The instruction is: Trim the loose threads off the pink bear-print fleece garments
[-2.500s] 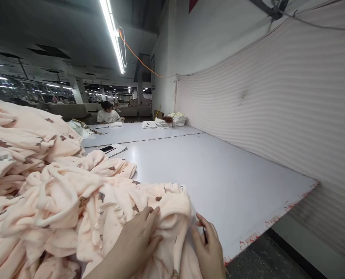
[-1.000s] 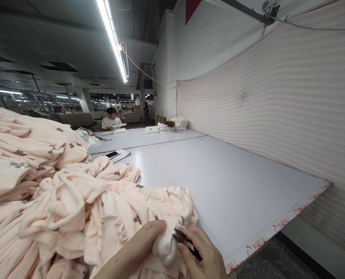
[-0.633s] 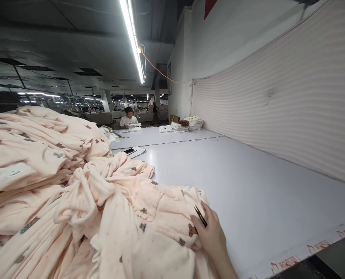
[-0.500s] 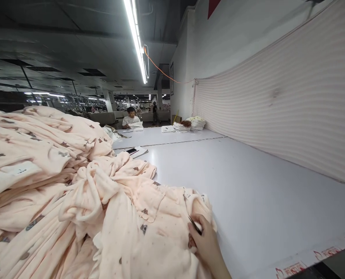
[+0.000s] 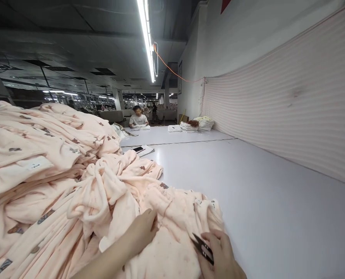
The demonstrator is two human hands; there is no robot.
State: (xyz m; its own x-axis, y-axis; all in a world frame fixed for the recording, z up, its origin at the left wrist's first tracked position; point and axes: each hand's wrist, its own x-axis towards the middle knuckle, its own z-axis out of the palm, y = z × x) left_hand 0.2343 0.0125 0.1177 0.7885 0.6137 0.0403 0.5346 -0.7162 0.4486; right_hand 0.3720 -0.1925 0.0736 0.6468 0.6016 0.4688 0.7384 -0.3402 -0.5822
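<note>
Nearest: the person's right hand (image 5: 220,252), grip closed around small black thread snips (image 5: 203,248), blades slightly apart, tips angled toward a soft peach fleece garment with dark brown prints (image 5: 175,248). Garment lies rumpled on the smooth pale desk (image 5: 253,205). Left hand (image 5: 145,231): bent fingers on same garment; can't tell from here if that grip pinches a fold. Change: half a second ago only the right hand showed; left is now back on the cloth, so it looks steadied next to the tool. Left side, big heap of similar peach fleece (image 5: 41,143). Farther on, black phone (image 5: 138,149) by white sheets (image 5: 147,150), then folded white stacks (image 5: 187,127) and a co-worker in white (image 5: 140,120) at the far end.
</note>
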